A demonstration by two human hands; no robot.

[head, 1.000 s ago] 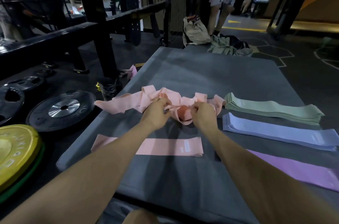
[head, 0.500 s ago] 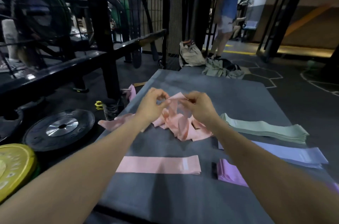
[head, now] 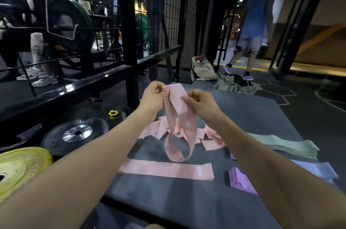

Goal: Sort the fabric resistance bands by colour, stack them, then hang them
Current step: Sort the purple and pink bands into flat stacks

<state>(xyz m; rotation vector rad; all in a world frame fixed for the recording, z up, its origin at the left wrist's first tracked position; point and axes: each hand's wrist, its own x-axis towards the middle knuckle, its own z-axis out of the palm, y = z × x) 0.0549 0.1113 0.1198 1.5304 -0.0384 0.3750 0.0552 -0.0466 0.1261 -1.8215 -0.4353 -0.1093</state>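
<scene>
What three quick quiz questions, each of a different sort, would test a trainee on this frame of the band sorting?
1. True or false: both hands hold the lifted pink band.
2. Which stack lies farthest from the person: A green stack, B lavender-blue stack, C purple stack?
3. Fill in: the flat pink band lies on the grey ____.

Key:
1. True: the left hand and right hand pinch its top.
2. A.
3. Mat.

Grey mat (head: 196, 200) under sorted bands (head: 165, 169)
</scene>
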